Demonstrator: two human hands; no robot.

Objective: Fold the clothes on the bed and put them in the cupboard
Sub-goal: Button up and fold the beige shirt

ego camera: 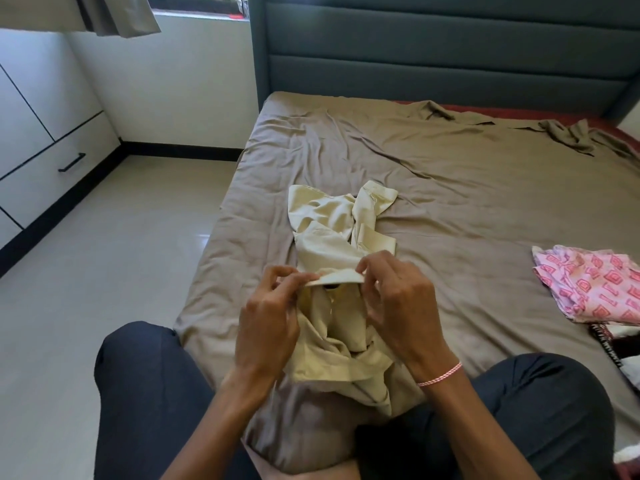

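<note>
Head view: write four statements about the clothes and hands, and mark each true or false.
1. The left hand and the right hand both pinch the cream garment. True.
2. The pink cloth lies on top of the cream garment. False: it lies apart, to its right on the bed.
3. A wristband sits on the right wrist. True.
4. The cream garment is neatly folded. False: it is crumpled and unfolded.
</note>
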